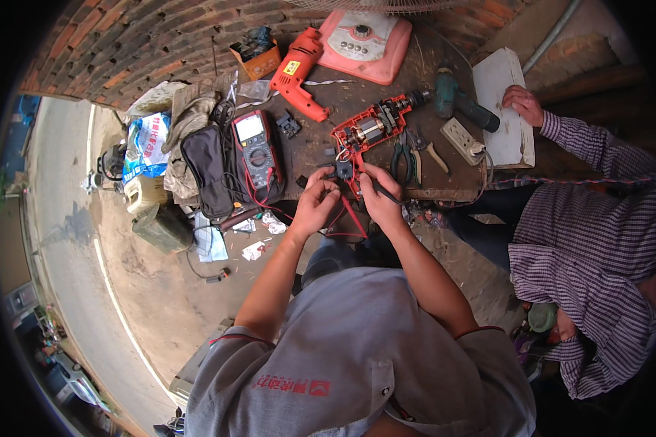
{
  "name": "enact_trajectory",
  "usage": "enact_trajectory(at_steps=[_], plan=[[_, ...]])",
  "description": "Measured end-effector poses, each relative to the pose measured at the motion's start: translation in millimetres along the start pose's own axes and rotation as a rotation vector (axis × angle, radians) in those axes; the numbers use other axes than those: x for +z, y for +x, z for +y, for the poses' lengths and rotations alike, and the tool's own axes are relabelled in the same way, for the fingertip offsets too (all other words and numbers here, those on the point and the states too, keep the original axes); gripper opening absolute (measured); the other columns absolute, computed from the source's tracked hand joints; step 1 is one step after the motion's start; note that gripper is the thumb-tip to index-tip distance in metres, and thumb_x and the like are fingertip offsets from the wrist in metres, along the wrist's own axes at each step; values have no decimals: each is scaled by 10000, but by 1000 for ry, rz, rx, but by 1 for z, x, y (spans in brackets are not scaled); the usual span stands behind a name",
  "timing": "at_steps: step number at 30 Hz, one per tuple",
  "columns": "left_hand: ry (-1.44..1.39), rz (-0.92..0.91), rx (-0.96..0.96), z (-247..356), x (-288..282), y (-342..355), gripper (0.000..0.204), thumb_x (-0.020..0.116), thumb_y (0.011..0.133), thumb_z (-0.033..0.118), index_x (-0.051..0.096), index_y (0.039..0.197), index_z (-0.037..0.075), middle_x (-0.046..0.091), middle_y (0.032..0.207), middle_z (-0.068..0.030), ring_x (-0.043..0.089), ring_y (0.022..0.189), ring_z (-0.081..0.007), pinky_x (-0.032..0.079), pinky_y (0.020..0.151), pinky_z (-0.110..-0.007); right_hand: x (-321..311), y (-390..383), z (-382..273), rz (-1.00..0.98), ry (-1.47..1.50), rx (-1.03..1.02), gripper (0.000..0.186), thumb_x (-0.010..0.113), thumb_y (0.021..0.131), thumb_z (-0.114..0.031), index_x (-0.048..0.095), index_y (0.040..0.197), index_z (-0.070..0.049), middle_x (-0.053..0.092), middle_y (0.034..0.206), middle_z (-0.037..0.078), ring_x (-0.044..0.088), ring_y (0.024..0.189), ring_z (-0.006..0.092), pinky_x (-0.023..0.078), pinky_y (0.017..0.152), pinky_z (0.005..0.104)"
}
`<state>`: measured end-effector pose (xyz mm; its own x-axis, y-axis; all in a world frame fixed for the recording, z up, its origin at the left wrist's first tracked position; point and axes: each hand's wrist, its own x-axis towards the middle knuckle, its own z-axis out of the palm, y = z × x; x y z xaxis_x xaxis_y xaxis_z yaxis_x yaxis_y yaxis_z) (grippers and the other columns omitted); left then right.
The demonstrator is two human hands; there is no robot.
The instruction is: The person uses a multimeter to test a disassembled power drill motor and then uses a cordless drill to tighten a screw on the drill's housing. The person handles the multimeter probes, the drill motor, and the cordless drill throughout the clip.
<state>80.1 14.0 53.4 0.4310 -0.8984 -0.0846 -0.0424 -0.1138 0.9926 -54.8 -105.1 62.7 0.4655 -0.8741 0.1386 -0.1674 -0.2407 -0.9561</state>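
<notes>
An opened red power drill [368, 127] with its motor and gears exposed lies on the workbench, its handle toward me. My left hand [315, 207] is closed at the lower left of the handle, by a small dark part [342, 169] with wires; what its fingertips hold is too small to make out. My right hand [379, 198] is closed on the drill's handle. Red test leads run from a red multimeter [257, 156] down around my hands. Pliers [402, 160] and a cutting tool [434, 156] lie right of the drill.
A red drill [297, 73], pink fan base [364, 44], green drill [452, 95], power strip [459, 140], parts box [255, 58] and black bag [205, 164] crowd the workbench [317, 95]. Another person [576, 247] in checked sleeves rests a hand [525, 105] on a white board [492, 73] at right.
</notes>
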Motion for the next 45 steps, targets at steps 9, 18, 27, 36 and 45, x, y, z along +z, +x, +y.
enact_trajectory(at_steps=[9,18,27,36,45], plan=[[34,24,25,-8,-1,-1,101,635,888,93,625,934,3,465,1366,-181,479,1240,-265,400,995,-344,7,6,-1,-18,-75,-4,162,670,853,-70,671,998,2,675,865,153,675,726,259,523,647,336],[-2,33,10,-8,3,-2,120,641,887,76,622,971,-7,452,1384,-175,464,1279,-288,380,1025,-342,4,5,-6,-56,-97,-38,149,653,854,-33,657,994,20,675,885,178,684,791,297,530,699,358],[3,29,7,-9,3,-3,124,642,882,85,625,970,-2,450,1389,-177,453,1295,-300,363,1046,-351,5,8,-5,-66,-114,68,149,663,868,-75,666,992,8,683,876,178,687,800,284,530,708,353],[-59,25,-3,-12,5,-1,110,646,876,78,621,949,-2,457,1376,-184,451,1286,-306,348,1057,-362,8,4,5,-20,-118,46,146,670,875,-82,667,999,-5,685,851,170,688,757,256,532,671,339],[46,9,31,-7,2,0,88,622,898,76,619,942,1,438,1394,-168,472,1252,-255,371,1036,-345,8,7,2,-20,-8,180,174,665,900,-155,681,1003,-16,668,729,120,650,663,156,524,618,310]])
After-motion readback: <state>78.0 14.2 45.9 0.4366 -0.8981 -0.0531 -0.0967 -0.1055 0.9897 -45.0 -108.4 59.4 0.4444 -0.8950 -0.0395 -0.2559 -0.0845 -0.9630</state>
